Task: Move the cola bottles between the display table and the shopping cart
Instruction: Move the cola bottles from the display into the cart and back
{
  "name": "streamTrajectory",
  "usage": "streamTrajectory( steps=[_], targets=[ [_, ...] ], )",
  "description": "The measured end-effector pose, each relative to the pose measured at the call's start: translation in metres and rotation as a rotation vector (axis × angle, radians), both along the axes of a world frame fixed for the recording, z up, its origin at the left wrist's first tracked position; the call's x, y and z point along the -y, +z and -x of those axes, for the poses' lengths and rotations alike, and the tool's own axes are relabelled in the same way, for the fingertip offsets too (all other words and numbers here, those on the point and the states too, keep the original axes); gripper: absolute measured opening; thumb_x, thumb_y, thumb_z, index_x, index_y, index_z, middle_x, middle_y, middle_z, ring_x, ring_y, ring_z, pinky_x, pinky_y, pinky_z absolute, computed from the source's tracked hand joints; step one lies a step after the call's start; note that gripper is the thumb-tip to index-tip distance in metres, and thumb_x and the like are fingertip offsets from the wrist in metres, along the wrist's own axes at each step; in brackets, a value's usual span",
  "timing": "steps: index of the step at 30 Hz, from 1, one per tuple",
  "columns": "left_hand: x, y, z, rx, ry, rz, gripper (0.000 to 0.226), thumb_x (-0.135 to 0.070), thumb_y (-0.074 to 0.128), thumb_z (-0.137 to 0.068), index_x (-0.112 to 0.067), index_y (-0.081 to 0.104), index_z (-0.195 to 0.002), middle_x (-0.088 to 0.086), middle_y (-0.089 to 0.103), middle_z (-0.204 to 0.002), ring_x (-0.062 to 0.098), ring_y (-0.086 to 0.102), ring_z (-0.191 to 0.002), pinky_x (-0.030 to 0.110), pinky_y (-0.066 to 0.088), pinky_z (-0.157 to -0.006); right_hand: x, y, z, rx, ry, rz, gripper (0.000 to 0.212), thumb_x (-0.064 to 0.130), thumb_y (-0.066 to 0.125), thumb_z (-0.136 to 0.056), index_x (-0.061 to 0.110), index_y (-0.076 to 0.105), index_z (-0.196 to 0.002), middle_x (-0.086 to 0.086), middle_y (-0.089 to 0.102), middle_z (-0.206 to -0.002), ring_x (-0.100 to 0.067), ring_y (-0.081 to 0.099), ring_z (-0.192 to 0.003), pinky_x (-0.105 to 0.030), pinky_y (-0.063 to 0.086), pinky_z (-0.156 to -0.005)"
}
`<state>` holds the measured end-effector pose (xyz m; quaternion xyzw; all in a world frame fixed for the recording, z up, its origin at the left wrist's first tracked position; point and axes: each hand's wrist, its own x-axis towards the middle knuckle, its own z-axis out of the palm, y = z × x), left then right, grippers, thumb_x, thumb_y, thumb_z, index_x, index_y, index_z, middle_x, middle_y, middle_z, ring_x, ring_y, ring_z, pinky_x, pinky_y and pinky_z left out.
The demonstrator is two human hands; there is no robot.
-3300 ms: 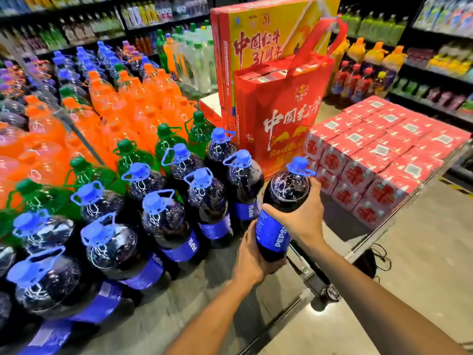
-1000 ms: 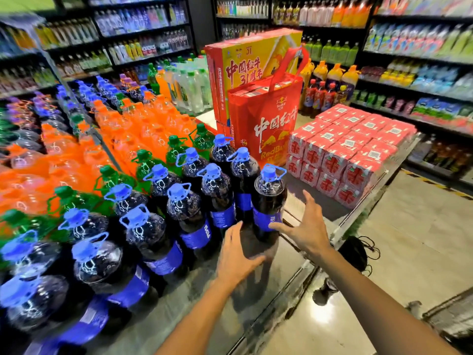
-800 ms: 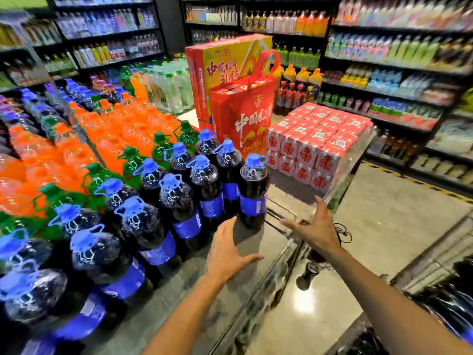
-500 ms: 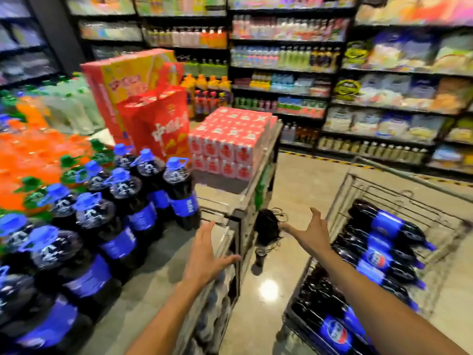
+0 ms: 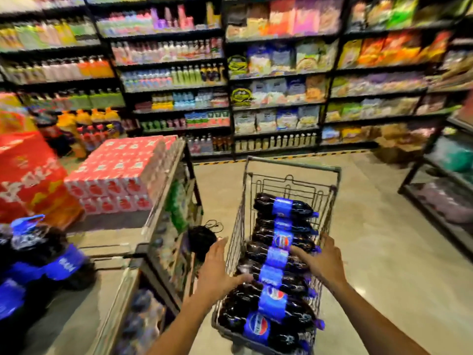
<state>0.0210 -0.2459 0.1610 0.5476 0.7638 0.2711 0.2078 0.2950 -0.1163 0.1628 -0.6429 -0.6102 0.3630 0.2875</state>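
A wire shopping cart stands on the floor in front of me with several dark cola bottles lying in it, blue labels up. My left hand hovers at the cart's left rim, fingers spread and holding nothing. My right hand reaches over the bottles in the middle of the cart, fingers straight, close to or touching one; the blur hides which. At the far left, upright cola bottles with blue caps stand on the display table.
Red drink packs and a red gift bag fill the table's far end. A black corded object lies on the floor between table and cart. Stocked shelves line the back wall, and a low rack stands at right.
I have turned right from the table to the cart. Both empty hands left the bottle standing on the table and moved over the cart's bottles.
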Motion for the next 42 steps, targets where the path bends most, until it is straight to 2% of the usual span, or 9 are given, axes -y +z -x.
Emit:
streamTrajectory(
  steps=[5, 14, 18, 23, 26, 30, 33, 37, 42],
  targets=[
    [-0.033, 0.001, -0.056, -0.043, -0.063, 0.052, 0.129, -0.084, 0.075, -0.066, -0.021, 0.018, -0.163, 0.0, 0.021, -0.168, 0.021, 0.024, -0.155, 0.041, 0.028, -0.125, -0.014, 0.002, -0.045, -0.025, -0.012, 0.124, 0.108, 0.058, 0.091, -0.069, 0.011, 0.04, -0.152, -0.023, 0.051, -0.143, -0.041, 0.049, -0.135, -0.043, 0.045, -0.103],
    [-0.098, -0.002, -0.054, -0.039, -0.095, 0.132, 0.133, -0.084, 0.078, -0.061, -0.028, 0.013, -0.163, 0.0, 0.018, -0.169, 0.024, 0.022, -0.155, 0.047, 0.028, -0.126, -0.061, -0.009, -0.046, -0.057, -0.03, 0.221, 0.124, 0.075, 0.084, -0.064, 0.021, 0.028, -0.16, -0.019, 0.042, -0.152, -0.04, 0.048, -0.137, -0.049, 0.045, -0.108],
    [-0.156, -0.007, -0.034, -0.061, -0.144, 0.135, 0.134, -0.083, 0.078, -0.059, -0.028, 0.014, -0.163, -0.002, 0.019, -0.168, 0.022, 0.022, -0.154, 0.041, 0.024, -0.125, -0.1, -0.018, -0.024, -0.048, -0.043, 0.236, 0.118, 0.071, 0.085, -0.068, 0.023, 0.029, -0.161, -0.017, 0.043, -0.15, -0.037, 0.05, -0.135, -0.046, 0.045, -0.104],
    [-0.253, -0.035, 0.003, -0.087, -0.207, 0.16, 0.135, -0.086, 0.075, -0.059, -0.032, 0.01, -0.163, 0.001, 0.016, -0.17, 0.024, 0.019, -0.156, 0.045, 0.024, -0.127, -0.172, -0.046, 0.021, -0.032, -0.124, 0.28, 0.13, 0.083, 0.08, -0.059, 0.024, 0.027, -0.162, -0.016, 0.038, -0.159, -0.038, 0.047, -0.142, -0.054, 0.048, -0.11],
    [-0.318, -0.062, 0.025, -0.13, -0.285, 0.188, 0.133, -0.08, 0.079, -0.061, -0.03, 0.01, -0.163, 0.004, 0.017, -0.17, 0.026, 0.019, -0.156, 0.047, 0.023, -0.126, -0.218, -0.067, 0.053, -0.063, -0.184, 0.306, 0.118, 0.076, 0.084, -0.064, 0.019, 0.037, -0.156, -0.012, 0.05, -0.153, -0.035, 0.05, -0.139, -0.049, 0.047, -0.11],
    [-0.4, -0.103, 0.048, -0.208, -0.356, 0.185, 0.13, -0.076, 0.081, -0.065, -0.027, 0.013, -0.164, 0.008, 0.018, -0.169, 0.029, 0.02, -0.155, 0.045, 0.02, -0.125, -0.278, -0.118, 0.083, -0.073, -0.252, 0.328, 0.12, 0.1, 0.071, -0.045, 0.032, 0.05, -0.141, 0.002, 0.067, -0.131, -0.027, 0.064, -0.123, -0.05, 0.054, -0.103],
    [-0.45, -0.132, 0.062, -0.281, -0.392, 0.213, 0.134, -0.079, 0.08, -0.062, -0.027, 0.012, -0.164, 0.009, 0.017, -0.17, 0.032, 0.017, -0.156, 0.051, 0.019, -0.128, -0.31, -0.149, 0.1, -0.079, -0.335, 0.373, 0.131, 0.106, 0.064, -0.036, 0.028, 0.052, -0.141, 0.0, 0.068, -0.129, -0.029, 0.065, -0.12, -0.048, 0.055, -0.101],
    [-0.497, -0.169, 0.069, -0.402, -0.485, 0.258, 0.137, -0.081, 0.081, -0.056, -0.03, 0.013, -0.162, 0.013, 0.017, -0.169, 0.036, 0.012, -0.157, 0.056, 0.015, -0.128, -0.341, -0.181, 0.118, -0.135, -0.519, 0.456, 0.14, 0.094, 0.074, -0.05, 0.017, 0.029, -0.158, -0.018, 0.054, -0.149, -0.041, 0.053, -0.137, -0.054, 0.044, -0.114],
    [-0.521, -0.197, 0.067, -0.573, -0.541, 0.249, 0.13, -0.087, 0.077, -0.052, -0.028, 0.028, -0.157, 0.013, 0.033, -0.159, 0.043, 0.012, -0.152, 0.061, 0.023, -0.123, -0.358, -0.208, 0.129, -0.095, -0.633, 0.489, 0.149, 0.09, 0.075, -0.054, 0.014, 0.007, -0.163, -0.024, 0.046, -0.155, -0.045, 0.049, -0.139, -0.058, 0.044, -0.113]
  ],
)
